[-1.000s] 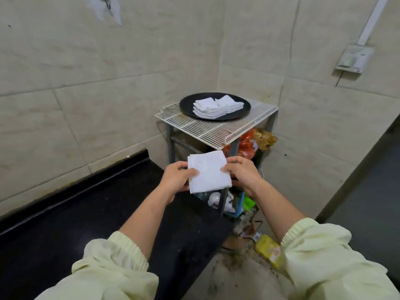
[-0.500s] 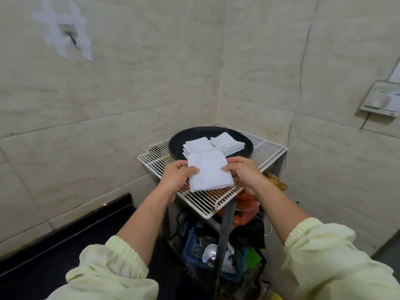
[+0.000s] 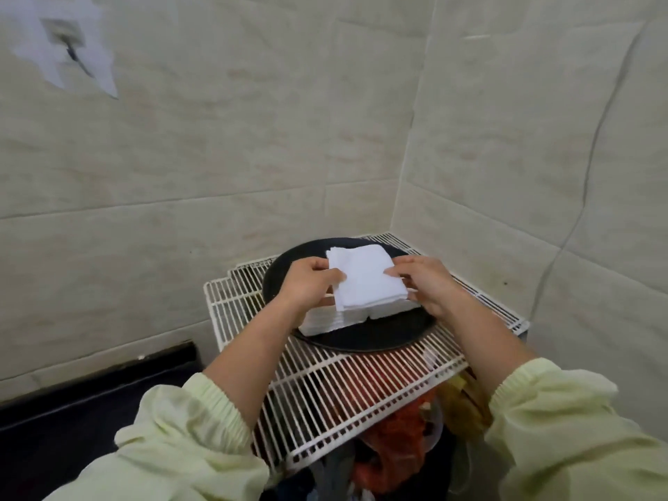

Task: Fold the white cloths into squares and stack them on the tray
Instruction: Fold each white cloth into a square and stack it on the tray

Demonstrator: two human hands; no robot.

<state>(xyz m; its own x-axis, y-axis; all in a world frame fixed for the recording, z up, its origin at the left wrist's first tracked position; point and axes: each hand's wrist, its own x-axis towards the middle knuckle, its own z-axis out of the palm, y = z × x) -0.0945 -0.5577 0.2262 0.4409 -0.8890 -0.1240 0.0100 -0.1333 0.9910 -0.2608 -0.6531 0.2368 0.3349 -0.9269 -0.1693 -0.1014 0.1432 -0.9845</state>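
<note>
Head view, single frame, looking down into a tiled corner.

Item 1: folded white cloth square. Soft, matte woven fabric folded in several layers, with the layered edges showing along its near side. The top face is flat and smooth and the corners are roughly squared. It is held level over the black tray, directly above the stacked cloths. Whether it already touches them cannot be told.

Item 2: left hand. It pinches the left edge of the square, thumb on top and curled fingers beneath.

Item 3: right hand. It pinches the right edge in the same way, thumb on the top face and fingers tucked under.

Item 4: stacked folded white cloths. They lie on the tray under the held square, many thin layers visible at the near edges, with a dark gap dividing them into two piles side by side.

Item 5: round black tray. It is shallow, with a smooth dull finish, and sits on the rack top.

Item 6: white wire rack. Its top is a grid of thin parallel coated rods inside a heavier rim, set into the corner.

Item 7: pale yellow-green sleeves. Light crinkled fabric with gathered elastic cuffs, pushed up the forearms.

Item 8: beige tiled walls. Large glossy tiles with faint veining.

Item 9: red-orange bag. Crumpled, it shows below and through the rack.

Item 10: black counter surface. Smooth and dark, at the lower left.
</note>
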